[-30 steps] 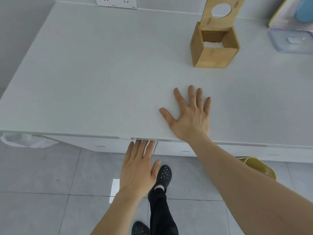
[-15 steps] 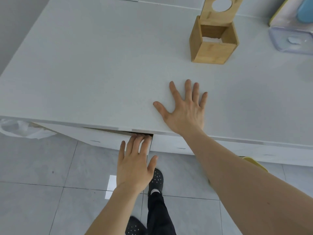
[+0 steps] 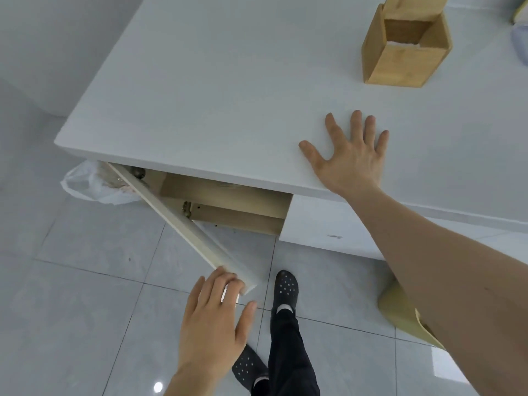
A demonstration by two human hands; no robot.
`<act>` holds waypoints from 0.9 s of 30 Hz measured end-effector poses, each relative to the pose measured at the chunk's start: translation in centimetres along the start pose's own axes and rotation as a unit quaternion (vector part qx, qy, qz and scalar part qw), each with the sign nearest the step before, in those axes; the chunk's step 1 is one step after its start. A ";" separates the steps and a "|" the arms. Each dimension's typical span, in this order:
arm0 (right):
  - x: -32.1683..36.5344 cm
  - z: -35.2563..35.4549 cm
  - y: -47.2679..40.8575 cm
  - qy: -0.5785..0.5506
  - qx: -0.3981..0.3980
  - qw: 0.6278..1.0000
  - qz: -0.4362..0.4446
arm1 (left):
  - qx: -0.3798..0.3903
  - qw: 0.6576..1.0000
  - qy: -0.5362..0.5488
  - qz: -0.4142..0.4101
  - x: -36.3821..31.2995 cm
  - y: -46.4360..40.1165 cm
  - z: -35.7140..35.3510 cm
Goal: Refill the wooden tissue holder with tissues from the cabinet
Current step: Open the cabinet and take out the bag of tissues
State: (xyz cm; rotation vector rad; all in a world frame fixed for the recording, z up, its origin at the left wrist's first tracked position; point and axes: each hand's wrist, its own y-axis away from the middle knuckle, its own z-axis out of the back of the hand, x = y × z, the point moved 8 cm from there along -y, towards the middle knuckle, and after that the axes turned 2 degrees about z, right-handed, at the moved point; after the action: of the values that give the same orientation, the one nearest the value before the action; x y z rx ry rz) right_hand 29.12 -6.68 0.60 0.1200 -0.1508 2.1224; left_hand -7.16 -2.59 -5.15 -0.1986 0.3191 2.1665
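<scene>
Two hands are in view, and only one is at work. The left hand (image 3: 213, 315) is curled over the free top corner of the cabinet door (image 3: 183, 224), fingers (image 3: 225, 281) hooked on its edge and thumb spread to the side, so the door is gripped rather than merely touched. A second ago those fingers were tucked under the lip of the countertop (image 3: 217, 90) with the door shut; half a second ago only a thin gap had been opened. Now the door has been swung well out on its hinges (image 3: 187, 208), and the cabinet interior (image 3: 228, 207) is exposed as bare wooden panels. No tissues can be made out in the part that is shown; the deeper space is hidden below the counter edge.

The right hand (image 3: 350, 158) is laid flat on the countertop with fingers spread, holding nothing, as it was before; it is judged to be used as a brace.

Farther back, the wooden tissue holder (image 3: 405, 50) stands upright near the far right of the counter, lid tilted open, with a little white visible low inside. Left of the door, a white plastic bag (image 3: 88, 182) lies on the floor.

Access is thus judged gained; the next step would be reaching inside for the tissues.
</scene>
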 end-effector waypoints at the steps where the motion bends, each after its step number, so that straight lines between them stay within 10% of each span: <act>1: 0.0 0.0 0.0 0.000 -0.002 1.000 0.002 | -0.010 1.000 0.003 0.006 0.7 1.1 0.2; 12: 0.0 0.1 0.3 0.001 0.017 1.000 0.007 | -0.101 0.984 -0.047 0.139 10.0 9.2 2.4; 18: 6.0 2.5 9.3 -0.144 -0.156 0.965 0.154 | -0.107 0.966 -0.007 0.235 12.6 8.6 2.3; 22: 13.1 -2.4 18.3 -0.197 -0.045 0.928 0.314 | -0.103 0.965 0.071 0.228 11.6 5.5 1.5; 27: 14.5 -11.4 19.4 -0.149 0.119 0.942 0.277 | -0.088 0.967 0.117 0.210 12.1 0.6 -1.8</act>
State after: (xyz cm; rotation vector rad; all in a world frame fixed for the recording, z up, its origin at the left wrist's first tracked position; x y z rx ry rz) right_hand 4.68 -2.89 -9.69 0.6049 -0.1128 2.6703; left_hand -14.57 5.96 -9.95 -0.5321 0.3245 2.5998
